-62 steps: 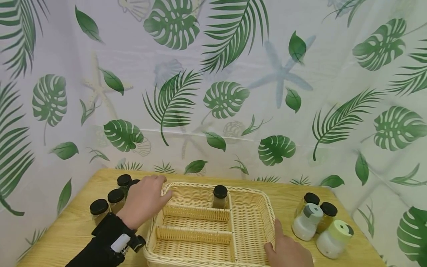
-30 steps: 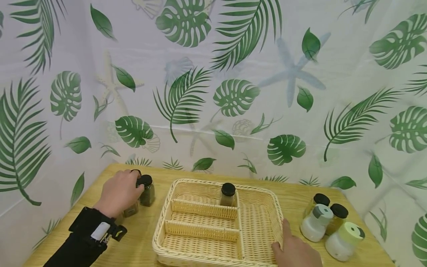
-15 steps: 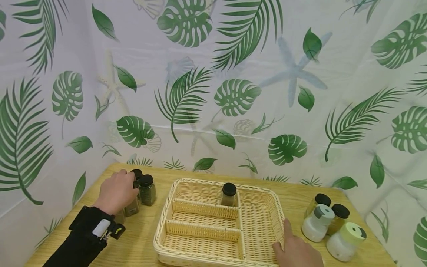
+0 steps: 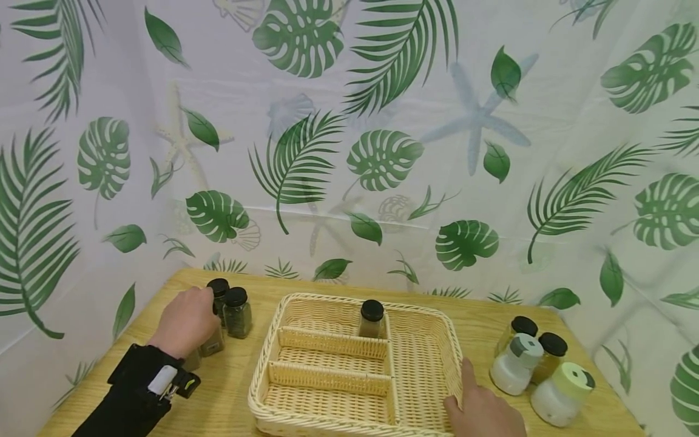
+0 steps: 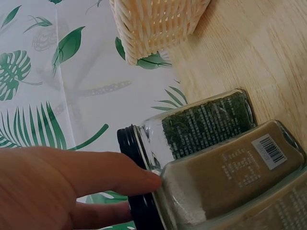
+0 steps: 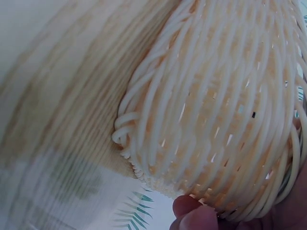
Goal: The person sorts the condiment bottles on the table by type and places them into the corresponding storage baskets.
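At the table's left side my left hand [image 4: 185, 321] pinches a spice jar of brown powder [image 5: 235, 177] at its black lid and neck, thumb on the near side. This jar leans against or stands close beside a jar of dried green herbs [image 5: 206, 124]; another brown jar [image 5: 283, 211] is partly cut off below it. My right hand [image 4: 483, 406] grips the right wall of a woven basket [image 4: 262, 370], thumb inside and fingers outside. In the basket's back compartment, at its right end, stands one black-lidded jar [image 4: 372, 320].
Right of the basket stand two black-lidded jars [image 4: 551, 347], a white shaker with a grey cap [image 4: 516, 364] and one with a yellow-green cap [image 4: 562, 394]. A leaf-printed curtain [image 4: 349, 152] hangs behind the wooden table [image 4: 229, 394].
My left hand has left the basket's left rim and moved left to the jars, taking hold of one. My right hand stays on the basket. The head view has shifted slightly.
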The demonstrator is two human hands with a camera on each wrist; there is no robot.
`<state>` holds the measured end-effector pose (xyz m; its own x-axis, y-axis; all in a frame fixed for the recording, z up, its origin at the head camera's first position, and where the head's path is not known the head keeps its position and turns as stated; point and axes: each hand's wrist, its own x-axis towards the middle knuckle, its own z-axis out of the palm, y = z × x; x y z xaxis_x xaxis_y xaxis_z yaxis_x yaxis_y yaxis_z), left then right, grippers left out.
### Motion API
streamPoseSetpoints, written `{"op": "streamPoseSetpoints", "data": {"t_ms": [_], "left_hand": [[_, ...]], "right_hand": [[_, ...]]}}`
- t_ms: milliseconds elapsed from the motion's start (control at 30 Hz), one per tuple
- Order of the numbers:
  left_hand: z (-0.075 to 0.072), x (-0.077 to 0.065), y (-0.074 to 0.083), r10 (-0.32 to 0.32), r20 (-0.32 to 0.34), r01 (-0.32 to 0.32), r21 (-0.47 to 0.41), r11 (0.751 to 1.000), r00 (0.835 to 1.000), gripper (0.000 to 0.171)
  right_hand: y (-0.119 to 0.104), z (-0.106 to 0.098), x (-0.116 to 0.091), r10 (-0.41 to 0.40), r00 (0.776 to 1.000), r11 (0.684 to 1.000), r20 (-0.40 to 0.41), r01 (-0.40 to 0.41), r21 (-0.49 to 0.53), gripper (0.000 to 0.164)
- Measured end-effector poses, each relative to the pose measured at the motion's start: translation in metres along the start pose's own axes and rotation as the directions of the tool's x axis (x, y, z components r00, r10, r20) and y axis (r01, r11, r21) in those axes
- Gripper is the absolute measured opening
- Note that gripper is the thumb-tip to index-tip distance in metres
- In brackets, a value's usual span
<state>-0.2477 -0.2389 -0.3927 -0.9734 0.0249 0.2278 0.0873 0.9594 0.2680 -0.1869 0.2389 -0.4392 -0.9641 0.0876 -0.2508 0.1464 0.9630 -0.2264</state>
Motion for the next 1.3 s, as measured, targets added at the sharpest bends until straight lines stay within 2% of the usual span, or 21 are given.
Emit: {"op": "streamPoseSetpoints", "data": {"t_ms": [133, 567, 900, 1300], "left_hand": [[0.000, -0.001, 0.000, 0.004, -0.011, -0.004, -0.005, 1.000, 1.000, 0.013], [-0.003, -0.003, 0.006, 0.043, -0.047, -0.044, -0.016, 0.999, 0.998, 0.013], [-0.017, -0.005, 0.022, 0.077, -0.085, -0.079, -0.024, 0.997, 0.993, 0.007], [-0.034, -0.003, 0.043, 0.134, -0.137, -0.137, -0.016, 0.990, 0.982, 0.009]], "right_hand": [[-0.001, 0.000, -0.001, -0.002, 1.000, 1.000, -0.005, 0.002, 0.006, 0.082], [0.001, 0.001, 0.001, -0.001, 1.000, 1.000, -0.003, 0.001, 0.002, 0.081], [-0.001, 0.000, 0.002, 0.018, 1.000, 1.000, 0.013, -0.017, -0.015, 0.082], [0.000, 0.001, 0.002, 0.007, 1.000, 1.000, 0.003, -0.007, -0.012, 0.082]]}}
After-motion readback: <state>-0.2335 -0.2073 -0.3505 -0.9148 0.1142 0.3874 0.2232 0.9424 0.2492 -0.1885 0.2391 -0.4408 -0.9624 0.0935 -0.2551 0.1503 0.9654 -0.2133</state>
